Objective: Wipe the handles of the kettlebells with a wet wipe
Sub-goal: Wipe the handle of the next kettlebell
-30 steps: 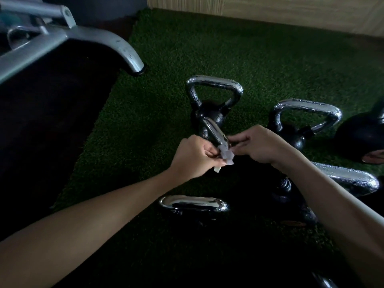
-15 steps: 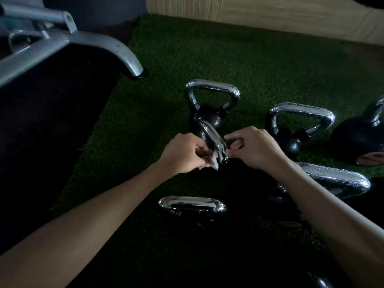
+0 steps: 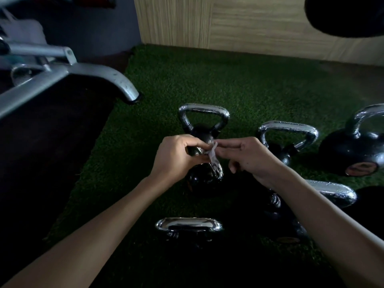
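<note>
Over the middle kettlebell (image 3: 200,179) — left hand (image 3: 176,156) and right hand (image 3: 253,156) both pinch the wet wipe (image 3: 212,153).

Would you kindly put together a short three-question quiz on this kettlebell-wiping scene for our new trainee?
1. True or false: the wet wipe lies loose on the turf, with no hand on it.
2. Multiple choice: the grey metal frame stands at the scene's A) left, B) right, C) near edge.
3. Short answer: which hands pinch the wipe?

Key:
1. False.
2. A.
3. Both: the left hand and the right hand pinch it between their fingers.
</note>
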Available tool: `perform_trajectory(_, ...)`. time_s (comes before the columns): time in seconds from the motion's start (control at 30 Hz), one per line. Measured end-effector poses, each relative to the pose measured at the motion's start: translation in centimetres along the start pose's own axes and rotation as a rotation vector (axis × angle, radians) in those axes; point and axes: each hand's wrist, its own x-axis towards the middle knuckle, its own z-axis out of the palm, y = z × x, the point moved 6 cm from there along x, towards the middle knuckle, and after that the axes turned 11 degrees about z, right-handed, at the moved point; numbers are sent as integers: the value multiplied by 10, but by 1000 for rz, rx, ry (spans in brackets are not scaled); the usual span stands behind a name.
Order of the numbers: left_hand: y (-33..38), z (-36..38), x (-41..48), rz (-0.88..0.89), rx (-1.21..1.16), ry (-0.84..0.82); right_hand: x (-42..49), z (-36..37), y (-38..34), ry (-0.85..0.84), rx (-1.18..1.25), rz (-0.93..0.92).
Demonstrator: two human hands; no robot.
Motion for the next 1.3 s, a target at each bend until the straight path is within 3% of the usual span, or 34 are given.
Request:
perform_trajectory(0.23,7,9,8,-20,34,6,1,-14,5,168,53,1)
perform_trajectory(0.43,-27,20,-1,-361,125,-31,4,-46,1,391,-28,-4)
perform_trajectory(0.53,-39,33,2,-485,199,-168,11,-56,1,446,-129,-23)
perform_trajectory(0.63,-47,38,2,-549,177,-252,18,-54,0,457,-226,-52)
perform_trajectory(0.83,-62,26,-17,-587,127,-188,41,-37,6,440,-312,-24)
perform_trajectory(0.97,-71,15,-38,-517,-46,-160,64,-20,15,434,-389,26)
perform_trajectory(1.3,-96,-4,-64,-449,-220,-171,108,49,30,298,-440,55)
